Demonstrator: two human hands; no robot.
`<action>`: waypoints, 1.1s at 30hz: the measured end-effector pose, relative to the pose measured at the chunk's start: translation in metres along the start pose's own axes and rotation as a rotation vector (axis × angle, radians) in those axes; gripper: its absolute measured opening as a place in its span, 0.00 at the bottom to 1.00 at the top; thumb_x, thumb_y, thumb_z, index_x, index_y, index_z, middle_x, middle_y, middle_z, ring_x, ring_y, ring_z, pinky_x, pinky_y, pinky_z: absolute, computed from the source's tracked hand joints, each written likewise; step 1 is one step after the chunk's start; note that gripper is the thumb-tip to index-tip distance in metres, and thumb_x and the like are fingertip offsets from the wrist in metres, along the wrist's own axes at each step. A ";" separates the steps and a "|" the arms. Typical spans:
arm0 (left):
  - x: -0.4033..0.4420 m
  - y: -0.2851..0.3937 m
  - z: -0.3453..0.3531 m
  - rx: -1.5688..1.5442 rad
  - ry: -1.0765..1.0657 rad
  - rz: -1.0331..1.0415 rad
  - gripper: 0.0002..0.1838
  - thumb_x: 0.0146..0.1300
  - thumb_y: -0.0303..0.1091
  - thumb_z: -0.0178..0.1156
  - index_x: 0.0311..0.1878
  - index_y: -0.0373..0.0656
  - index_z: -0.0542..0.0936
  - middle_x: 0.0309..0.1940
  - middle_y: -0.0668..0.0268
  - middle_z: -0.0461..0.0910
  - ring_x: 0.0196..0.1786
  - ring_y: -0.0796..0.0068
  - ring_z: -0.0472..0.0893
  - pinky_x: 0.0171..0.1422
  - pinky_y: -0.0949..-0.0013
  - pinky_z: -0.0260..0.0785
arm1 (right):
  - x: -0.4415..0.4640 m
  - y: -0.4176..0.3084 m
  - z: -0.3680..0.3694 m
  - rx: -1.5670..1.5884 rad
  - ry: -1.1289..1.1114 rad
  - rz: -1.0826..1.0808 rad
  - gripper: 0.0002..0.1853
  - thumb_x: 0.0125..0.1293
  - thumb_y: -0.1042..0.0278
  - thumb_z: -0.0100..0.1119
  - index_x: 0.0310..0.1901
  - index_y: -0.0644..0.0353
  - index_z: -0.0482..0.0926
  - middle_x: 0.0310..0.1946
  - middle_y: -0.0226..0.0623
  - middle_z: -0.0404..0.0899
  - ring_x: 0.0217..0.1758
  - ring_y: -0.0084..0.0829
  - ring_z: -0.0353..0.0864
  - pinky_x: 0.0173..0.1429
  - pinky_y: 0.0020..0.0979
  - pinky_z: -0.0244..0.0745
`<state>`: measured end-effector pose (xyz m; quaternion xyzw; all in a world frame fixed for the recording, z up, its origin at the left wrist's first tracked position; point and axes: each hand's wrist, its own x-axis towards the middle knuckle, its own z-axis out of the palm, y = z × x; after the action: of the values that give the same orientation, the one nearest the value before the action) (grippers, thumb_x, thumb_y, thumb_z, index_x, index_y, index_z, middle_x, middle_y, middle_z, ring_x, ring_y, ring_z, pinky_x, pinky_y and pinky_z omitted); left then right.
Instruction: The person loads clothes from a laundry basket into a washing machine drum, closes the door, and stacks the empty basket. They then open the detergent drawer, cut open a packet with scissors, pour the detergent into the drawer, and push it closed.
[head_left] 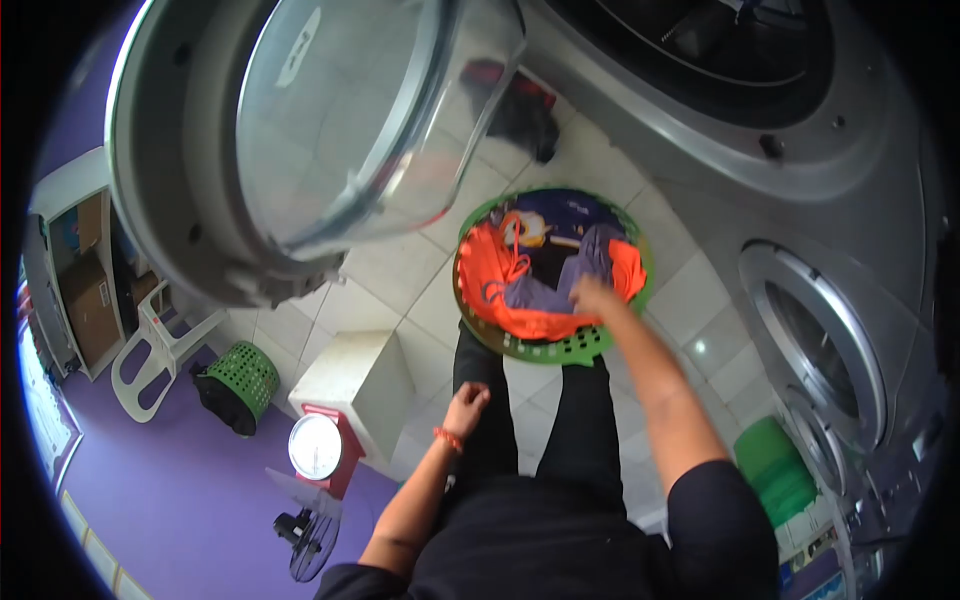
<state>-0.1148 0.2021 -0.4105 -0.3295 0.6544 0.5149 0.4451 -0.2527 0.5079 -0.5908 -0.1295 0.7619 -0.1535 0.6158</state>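
A green laundry basket (583, 351) with a holed rim sits in front of my legs, piled with clothes. Bright orange clothing (485, 265) spreads across its near and left side, and a dark blue printed garment (575, 208) lies at the far side. My right hand (592, 296) reaches into the basket, its fingers closed on a grey-purple garment (540, 297); the fingertips are partly hidden. My left hand (467, 408), with an orange bracelet at the wrist, hangs by my left thigh, loosely curled with nothing visible in it.
A washing machine's round door (340, 120) stands open at upper left, its drum opening (735, 60) at upper right. Dark clothing (525, 118) lies on the tiled floor. At left are a white pedestal (350, 375), a red scale (318, 447), another green basket (243, 383) and a plastic chair (150, 360).
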 end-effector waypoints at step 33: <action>-0.099 0.406 0.020 -1.073 -0.146 1.405 0.14 0.59 0.39 0.57 0.38 0.43 0.63 0.36 0.61 0.63 0.39 0.61 0.74 0.52 0.56 0.67 | 0.006 0.003 -0.026 0.575 0.629 -0.233 0.13 0.54 0.65 0.62 0.38 0.63 0.78 0.38 0.41 0.74 0.35 0.32 0.78 0.42 0.29 0.74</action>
<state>-0.4329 0.3216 -0.1664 0.0177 0.3459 0.9264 -0.1475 -0.2799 0.5107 -0.5924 0.0150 0.8188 -0.4595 0.3438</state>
